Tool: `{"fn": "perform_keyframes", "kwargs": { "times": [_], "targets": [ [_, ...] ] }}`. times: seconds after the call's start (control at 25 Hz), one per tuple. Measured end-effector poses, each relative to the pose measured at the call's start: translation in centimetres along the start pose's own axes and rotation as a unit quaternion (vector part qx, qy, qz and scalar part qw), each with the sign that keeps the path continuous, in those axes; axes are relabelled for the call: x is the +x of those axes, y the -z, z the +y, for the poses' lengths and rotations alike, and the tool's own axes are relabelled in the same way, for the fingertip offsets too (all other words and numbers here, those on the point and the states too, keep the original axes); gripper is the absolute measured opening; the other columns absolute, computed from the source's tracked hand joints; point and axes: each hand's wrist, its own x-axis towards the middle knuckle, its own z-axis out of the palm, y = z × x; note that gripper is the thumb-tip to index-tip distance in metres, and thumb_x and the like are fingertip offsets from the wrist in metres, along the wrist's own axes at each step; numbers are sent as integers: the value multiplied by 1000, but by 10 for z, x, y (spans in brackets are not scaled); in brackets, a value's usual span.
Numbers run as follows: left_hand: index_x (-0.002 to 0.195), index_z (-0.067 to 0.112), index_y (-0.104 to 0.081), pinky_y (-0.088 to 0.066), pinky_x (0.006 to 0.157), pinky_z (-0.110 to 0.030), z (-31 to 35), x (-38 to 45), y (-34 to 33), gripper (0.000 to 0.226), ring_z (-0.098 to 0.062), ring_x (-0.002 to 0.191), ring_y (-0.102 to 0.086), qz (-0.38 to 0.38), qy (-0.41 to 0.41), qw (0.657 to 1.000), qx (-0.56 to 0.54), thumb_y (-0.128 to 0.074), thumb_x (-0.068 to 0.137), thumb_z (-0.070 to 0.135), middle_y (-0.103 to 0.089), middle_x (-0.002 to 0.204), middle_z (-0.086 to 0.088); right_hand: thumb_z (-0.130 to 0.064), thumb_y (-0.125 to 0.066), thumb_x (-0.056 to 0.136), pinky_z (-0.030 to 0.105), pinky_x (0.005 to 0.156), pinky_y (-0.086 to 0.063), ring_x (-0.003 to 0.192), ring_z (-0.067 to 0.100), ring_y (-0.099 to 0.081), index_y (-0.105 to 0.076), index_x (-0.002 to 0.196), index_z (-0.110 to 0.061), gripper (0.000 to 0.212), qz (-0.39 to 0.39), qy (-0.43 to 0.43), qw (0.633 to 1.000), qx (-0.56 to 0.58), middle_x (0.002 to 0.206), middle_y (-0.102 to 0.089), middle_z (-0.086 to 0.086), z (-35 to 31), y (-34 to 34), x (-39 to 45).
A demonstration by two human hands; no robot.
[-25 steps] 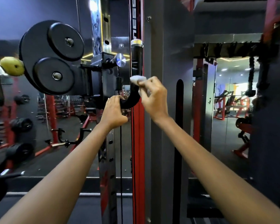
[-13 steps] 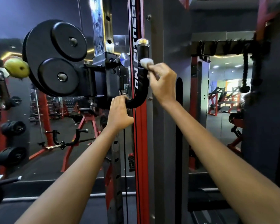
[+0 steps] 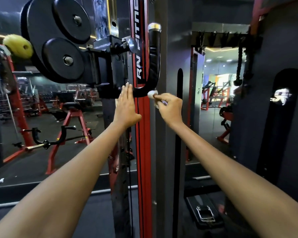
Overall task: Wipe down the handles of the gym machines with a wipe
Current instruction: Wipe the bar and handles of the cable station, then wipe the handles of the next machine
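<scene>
Pinching the wipe (image 3: 152,93) in my right hand (image 3: 170,107) against the lower bend of the handle (image 3: 154,54), I judge its grip rises straight above that hand, while my left hand (image 3: 126,105), fingers flat, touches the bend's left end.

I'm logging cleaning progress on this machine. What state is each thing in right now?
left hand: open, straight fingertips touching the handle's lower bend
right hand: pinching the wipe
wipe: bunched, pressed against the handle's curve
handle: upright, fixed to the carriage
weight plates: mounted on the carriage
</scene>
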Motion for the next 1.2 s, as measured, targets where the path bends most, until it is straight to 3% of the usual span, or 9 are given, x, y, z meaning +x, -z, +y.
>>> {"fn": "perform_keyframes", "kwargs": {
  "times": [0.12,0.24,0.32,0.4,0.52,0.64,0.72,0.88,1.2],
  "targets": [
    [149,0,9,2,115,-29,1,-44,-23,106,-26,146,7,-14,14,1000,-2,-69,77,16,15,157,-15,9,-57,78,23,62,-46,67,12,-58,-75,84,-2,22,-88,-82,991,-52,74,-65,5,12,12,-29],
    [149,0,3,-7,118,-33,-2,-89,-60,103,-29,146,-2,-105,29,994,7,-70,80,23,12,158,-15,15,-48,73,9,67,-40,72,7,-55,-76,85,-5,36,-184,-105,969,-128,79,-65,-5,22,26,-68],
    [149,-2,1,-4,119,-33,1,-113,-89,102,-28,147,0,-190,28,981,16,-69,80,27,7,158,-16,13,-44,72,17,76,-46,79,11,-60,-76,83,-12,42,-237,-145,946,-170,79,-63,-15,31,39,-100],
    [149,-2,0,-3,118,-33,12,-134,-119,100,-26,147,-1,-269,10,963,23,-67,82,31,1,158,-16,8,-43,75,24,81,-47,91,19,-64,-75,87,-20,43,-271,-172,919,-227,87,-66,-12,44,55,-133],
    [150,1,-5,-8,117,-34,34,-165,-160,96,-26,146,-8,-345,-14,938,18,-67,82,32,-9,158,-14,0,-44,83,28,81,-43,102,26,-61,-69,108,-29,45,-325,-176,866,-337,110,-66,1,64,86,-173],
    [149,2,-12,-10,117,-34,63,-179,-194,91,-25,145,-14,-411,-33,911,-12,-66,82,30,-15,157,-14,-4,-45,87,33,81,-44,106,27,-59,-62,121,-29,46,-392,-181,787,-440,116,-63,4,92,128,-199],
    [149,2,-14,-12,116,-33,88,-182,-215,88,-25,144,-19,-447,-59,892,-34,-66,84,30,-19,156,-14,-4,-47,84,34,85,-46,108,28,-59,-63,118,-24,43,-395,-228,761,-461,117,-63,4,110,161,-213],
    [148,2,-20,-24,108,-27,150,-184,-253,80,-25,136,-34,-498,-113,857,-69,-65,85,23,-28,152,-14,0,-51,80,36,85,-48,104,37,-59,-67,102,-6,27,-319,-376,754,-433,111,-63,16,132,230,-225],
    [142,7,-32,-32,106,-28,291,-183,-323,69,-27,131,-39,-550,-198,803,-117,-65,83,23,-36,146,-13,-1,-49,84,38,76,-48,99,38,-59,-61,98,4,19,-215,-499,708,-452,107,-59,21,186,373,-234]
  ]
}}
